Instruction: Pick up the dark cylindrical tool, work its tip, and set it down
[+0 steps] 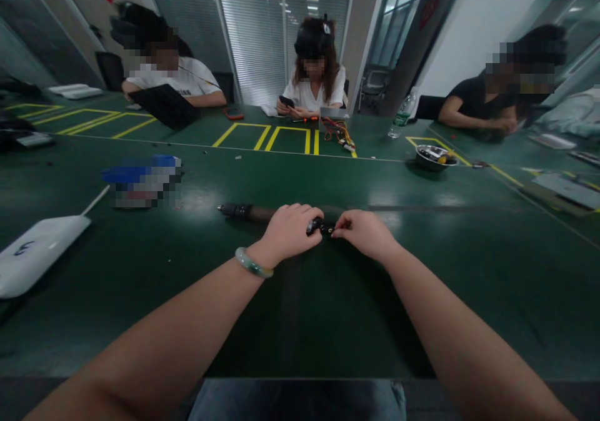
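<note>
My left hand (pixel 290 230) is closed around a dark rod-shaped tool (pixel 244 211) that lies across the green table (pixel 328 321), its free end sticking out to the left. A pale green bangle (pixel 253 263) sits on that wrist. My right hand (pixel 365 232) pinches a small black part (pixel 325 227) at the tool's right end, right beside the left hand's fingers. Both hands rest on the table near its middle.
A white flat device (pixel 35 252) lies at the left, a blue-and-white item (pixel 140 177) beyond it. A metal bowl (pixel 434 157) and a water bottle (pixel 403 115) stand at the far right, loose wires (pixel 340 132) at the back. Three other people sit around the far side.
</note>
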Available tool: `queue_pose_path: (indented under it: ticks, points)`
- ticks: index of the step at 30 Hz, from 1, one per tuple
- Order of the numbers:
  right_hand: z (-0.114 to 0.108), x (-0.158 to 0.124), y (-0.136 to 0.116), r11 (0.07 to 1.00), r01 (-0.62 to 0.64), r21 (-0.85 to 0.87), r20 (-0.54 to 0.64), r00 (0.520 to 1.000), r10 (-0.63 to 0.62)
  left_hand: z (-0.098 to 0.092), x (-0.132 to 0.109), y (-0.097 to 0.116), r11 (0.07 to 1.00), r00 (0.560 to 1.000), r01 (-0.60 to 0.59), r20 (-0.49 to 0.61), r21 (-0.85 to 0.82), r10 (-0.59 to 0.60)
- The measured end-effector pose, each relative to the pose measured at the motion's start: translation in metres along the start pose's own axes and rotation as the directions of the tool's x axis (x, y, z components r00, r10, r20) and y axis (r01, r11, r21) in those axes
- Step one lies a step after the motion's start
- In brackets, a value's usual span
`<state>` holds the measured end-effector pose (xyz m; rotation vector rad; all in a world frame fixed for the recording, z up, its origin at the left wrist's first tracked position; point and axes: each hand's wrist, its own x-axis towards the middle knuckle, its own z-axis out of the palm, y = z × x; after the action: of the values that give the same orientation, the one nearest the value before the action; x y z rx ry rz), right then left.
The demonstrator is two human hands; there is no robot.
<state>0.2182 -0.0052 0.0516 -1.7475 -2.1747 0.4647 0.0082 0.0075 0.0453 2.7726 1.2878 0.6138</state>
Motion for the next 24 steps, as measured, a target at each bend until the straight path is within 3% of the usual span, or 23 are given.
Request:
queue_pose_path:
  ticks: [6,24]
  points:
    - [0.0065,0.0012,-0.0040,0.997,0.058,-0.044,-0.092,0.994,-0.062,-0.0013,0.0019,0.0006,1.000,1.000,0.010,-0.002,-0.013,-0.010]
    - [0.0100,-0.0010,-0.0025,0.996,0.092,0.006,-0.135,0.987,-0.091,0.0048,0.0015,0.0000,0.996,0.998,-0.065,-0.003,-0.056,0.065]
